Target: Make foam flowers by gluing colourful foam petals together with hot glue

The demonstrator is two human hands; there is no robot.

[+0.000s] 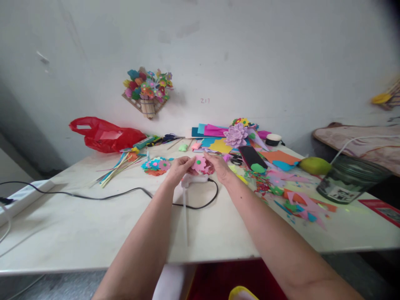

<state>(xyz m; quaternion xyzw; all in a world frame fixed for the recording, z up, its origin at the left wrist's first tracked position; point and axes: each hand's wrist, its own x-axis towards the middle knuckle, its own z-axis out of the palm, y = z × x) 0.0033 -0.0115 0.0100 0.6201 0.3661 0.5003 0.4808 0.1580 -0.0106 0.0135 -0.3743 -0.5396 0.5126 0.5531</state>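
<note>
My left hand (182, 168) pinches the left edge of a pink flower cut-out (199, 163) with a green centre. On its other side my right hand (218, 166) has bent fingers closed at the flower's right edge; its fingertips are partly hidden. Darker pink flower pieces (209, 168) show just under that hand. Directly below both hands lies a white glue gun (196, 180), a long pale glue stick (185, 221) pointing out toward me and a black cord on its right end. A pile of blue, pink and orange flowers (155, 165) sits left of my left hand.
Coloured sheets (218, 146), a phone (251, 158), scraps (300, 204), a green fruit (315, 165) and a glass jar (348, 179) occupy the right side. Thin strips (117, 168), a red bag (109, 135) and a power strip (26, 198) are left. The black cord (109, 198) crosses the table.
</note>
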